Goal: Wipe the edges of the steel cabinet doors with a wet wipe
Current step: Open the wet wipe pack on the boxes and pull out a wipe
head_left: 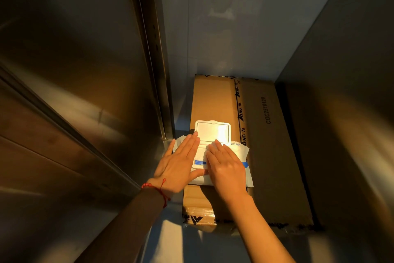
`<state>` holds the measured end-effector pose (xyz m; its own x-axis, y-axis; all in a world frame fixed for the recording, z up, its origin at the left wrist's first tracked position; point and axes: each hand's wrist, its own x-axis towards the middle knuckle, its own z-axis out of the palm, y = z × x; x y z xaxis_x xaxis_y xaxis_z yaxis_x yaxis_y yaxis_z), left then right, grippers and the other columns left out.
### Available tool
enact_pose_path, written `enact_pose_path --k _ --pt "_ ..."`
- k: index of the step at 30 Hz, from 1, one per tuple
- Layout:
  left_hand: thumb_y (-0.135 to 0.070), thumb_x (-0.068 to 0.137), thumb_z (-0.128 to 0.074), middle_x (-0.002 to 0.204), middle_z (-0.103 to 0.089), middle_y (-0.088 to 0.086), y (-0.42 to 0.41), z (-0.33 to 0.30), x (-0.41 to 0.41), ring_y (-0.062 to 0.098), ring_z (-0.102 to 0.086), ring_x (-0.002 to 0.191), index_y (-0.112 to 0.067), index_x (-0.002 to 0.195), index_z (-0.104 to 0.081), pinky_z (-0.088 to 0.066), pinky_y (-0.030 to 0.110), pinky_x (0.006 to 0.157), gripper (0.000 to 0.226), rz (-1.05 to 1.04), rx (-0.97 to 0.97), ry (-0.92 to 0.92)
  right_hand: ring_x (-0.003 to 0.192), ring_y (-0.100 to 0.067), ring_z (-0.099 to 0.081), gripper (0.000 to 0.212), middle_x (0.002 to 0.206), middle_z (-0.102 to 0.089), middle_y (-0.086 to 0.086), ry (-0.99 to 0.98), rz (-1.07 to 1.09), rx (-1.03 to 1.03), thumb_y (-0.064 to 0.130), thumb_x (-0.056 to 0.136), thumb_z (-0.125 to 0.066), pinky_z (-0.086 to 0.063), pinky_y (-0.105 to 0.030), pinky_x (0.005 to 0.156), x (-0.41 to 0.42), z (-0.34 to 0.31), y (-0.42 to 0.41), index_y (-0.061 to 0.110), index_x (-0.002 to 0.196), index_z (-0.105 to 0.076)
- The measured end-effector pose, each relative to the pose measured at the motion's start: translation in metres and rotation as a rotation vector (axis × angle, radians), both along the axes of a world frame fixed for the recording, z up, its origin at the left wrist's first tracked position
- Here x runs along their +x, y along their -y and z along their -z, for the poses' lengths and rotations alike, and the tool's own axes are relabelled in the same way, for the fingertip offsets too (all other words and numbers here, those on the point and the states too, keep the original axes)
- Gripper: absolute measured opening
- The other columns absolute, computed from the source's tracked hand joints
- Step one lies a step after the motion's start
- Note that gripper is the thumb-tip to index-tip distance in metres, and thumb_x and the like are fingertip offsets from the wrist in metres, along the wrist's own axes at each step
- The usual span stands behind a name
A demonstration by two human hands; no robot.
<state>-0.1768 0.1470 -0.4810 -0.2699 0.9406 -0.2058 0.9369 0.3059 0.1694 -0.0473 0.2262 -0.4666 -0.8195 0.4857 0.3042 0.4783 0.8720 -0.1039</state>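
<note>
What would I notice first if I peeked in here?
Two hands in the middle: the left hand lies flat on a white pack of wipes with its lid flipped open, and the right hand pinches a wipe. The pack sits on a cardboard box between shiny steel walls.

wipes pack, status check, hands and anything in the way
Left hand flat on wipes pack, lid flipped open. Right hand fingers on a wipe at the opening. Pack sits on cardboard box. Nothing blocking.

Perhaps a storeroom (dim): steel cabinet (234, 17), cardboard box (266, 145).
</note>
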Motion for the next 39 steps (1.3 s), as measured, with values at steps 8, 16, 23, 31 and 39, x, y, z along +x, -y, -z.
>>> enact_pose_path --k 8,16,23,31,39 --pt "-0.064 0.089 -0.029 0.155 0.018 -0.003 0.000 0.004 -0.002 0.012 0.014 0.142 -0.019 0.143 0.022 0.011 0.036 0.113 0.087 -0.010 0.033 0.044 0.094 -0.027 -0.068 0.056 0.098 -0.072 -0.012 -0.080 -0.033 0.091 0.025 0.039 -0.094 -0.050 -0.039 0.082 0.011 0.001 -0.005 0.004 0.088 -0.074" --pt "-0.064 0.088 -0.031 0.155 0.016 -0.003 -0.001 0.006 -0.003 0.011 0.013 0.142 -0.019 0.145 0.019 0.015 0.033 0.109 0.088 -0.015 0.053 0.072 0.098 -0.030 -0.066 0.058 0.103 -0.070 -0.015 -0.109 -0.030 0.119 0.022 0.041 -0.094 -0.045 -0.041 0.086 0.020 0.007 -0.012 0.002 0.091 -0.073" --pt "-0.064 0.087 -0.032 0.155 0.016 -0.004 -0.002 0.007 -0.003 0.011 0.012 0.142 -0.021 0.143 0.020 0.015 0.033 0.109 0.088 -0.024 0.064 0.104 0.100 -0.032 -0.065 0.053 0.105 -0.069 -0.018 -0.115 -0.026 0.136 0.020 0.045 -0.093 -0.048 -0.044 0.085 0.028 0.005 -0.019 0.001 0.091 -0.073" --pt "-0.063 0.087 -0.035 0.156 0.015 -0.004 -0.002 0.008 -0.003 0.011 0.011 0.142 -0.019 0.146 0.017 0.015 0.032 0.109 0.090 -0.027 0.073 0.127 0.099 -0.032 -0.065 0.058 0.105 -0.068 -0.018 -0.080 -0.026 0.139 0.021 0.043 -0.094 -0.053 -0.046 0.080 0.034 0.002 -0.023 0.000 0.092 -0.073" --pt "-0.062 0.088 -0.037 0.156 0.013 -0.004 -0.002 0.007 -0.003 0.011 0.010 0.143 -0.020 0.146 0.016 0.013 0.032 0.110 0.089 -0.036 0.079 0.144 0.102 -0.031 -0.065 0.056 0.107 -0.068 -0.016 -0.062 -0.032 0.129 0.015 0.040 -0.095 -0.050 -0.045 0.084 0.041 0.003 -0.027 0.000 0.090 -0.073"
